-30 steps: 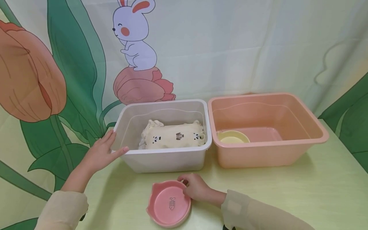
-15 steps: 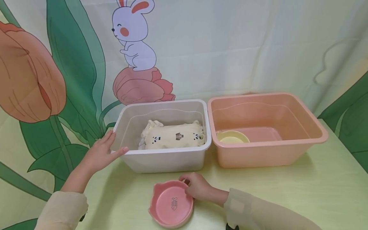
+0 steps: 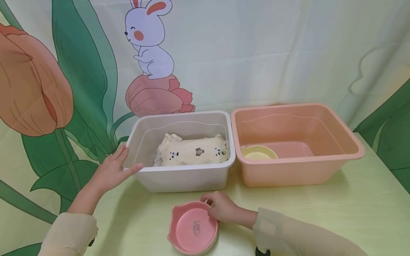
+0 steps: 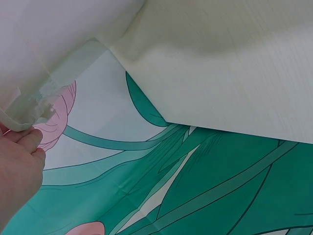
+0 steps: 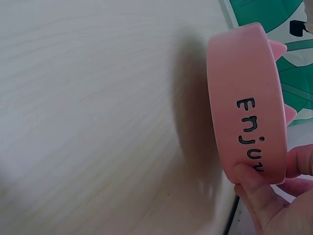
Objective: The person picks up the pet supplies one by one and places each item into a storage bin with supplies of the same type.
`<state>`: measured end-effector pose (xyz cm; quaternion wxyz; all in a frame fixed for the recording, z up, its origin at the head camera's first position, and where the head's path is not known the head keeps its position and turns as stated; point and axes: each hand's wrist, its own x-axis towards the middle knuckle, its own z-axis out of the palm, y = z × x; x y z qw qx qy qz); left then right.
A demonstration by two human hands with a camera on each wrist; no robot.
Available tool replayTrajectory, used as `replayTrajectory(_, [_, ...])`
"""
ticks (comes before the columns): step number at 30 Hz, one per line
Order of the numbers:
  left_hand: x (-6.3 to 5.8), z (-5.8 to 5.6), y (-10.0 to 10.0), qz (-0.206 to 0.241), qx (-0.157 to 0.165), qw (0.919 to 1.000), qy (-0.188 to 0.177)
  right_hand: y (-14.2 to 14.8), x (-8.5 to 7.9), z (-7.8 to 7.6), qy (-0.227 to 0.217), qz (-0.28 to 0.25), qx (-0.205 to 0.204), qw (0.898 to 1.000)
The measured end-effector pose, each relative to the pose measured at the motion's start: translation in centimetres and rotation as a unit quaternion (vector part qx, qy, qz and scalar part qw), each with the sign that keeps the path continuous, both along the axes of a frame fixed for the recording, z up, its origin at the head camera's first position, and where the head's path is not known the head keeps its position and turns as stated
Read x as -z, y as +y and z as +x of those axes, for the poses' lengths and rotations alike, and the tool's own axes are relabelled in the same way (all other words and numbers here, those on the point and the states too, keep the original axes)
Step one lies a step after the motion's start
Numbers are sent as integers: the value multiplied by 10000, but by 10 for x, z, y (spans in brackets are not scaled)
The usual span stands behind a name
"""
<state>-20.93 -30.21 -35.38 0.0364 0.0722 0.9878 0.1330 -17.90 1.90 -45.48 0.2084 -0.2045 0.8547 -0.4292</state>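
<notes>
My right hand pinches the right rim of a round pink pet bowl, with pointed ears on its edge and a fishbone print inside. In the right wrist view, the bowl's side bears dark lettering, partly covered by the thumb. Whether its base touches the table cannot be told. On the left, my left hand rests at the near left corner of a light grey bin, thumb over the front rim and fingers along the left side. Cream fabric with animal prints lies inside this bin.
Right beside the grey bin stands a peach-coloured bin holding a small yellow bowl. Both bins are on a pale wooden table. A printed curtain hangs behind, and continues down past the table's left edge.
The pink bowl, still in my right hand's pinch, has shifted a little to the right. My left hand and both bins stay where they were.
</notes>
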Motion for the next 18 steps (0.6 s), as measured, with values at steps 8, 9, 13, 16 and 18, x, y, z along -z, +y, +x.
replayTrajectory(8, [0,0,0,5,2,10000,2,3,-8,0,-181,59,-45,9998])
replayTrajectory(9, [0,0,0,11,3,10000,-5,4,-9,0,-212,67,-52,9997])
replayTrajectory(13, [0,0,-1,16,2,10000,-35,9,-13,0,-221,91,-120,9996])
replayTrajectory(16, [0,0,-1,14,-21,10000,-68,13,-14,-2,-185,145,-175,9996])
replayTrajectory(18, [1,0,-1,19,-39,10000,-80,16,-14,-3,-175,187,-198,9995])
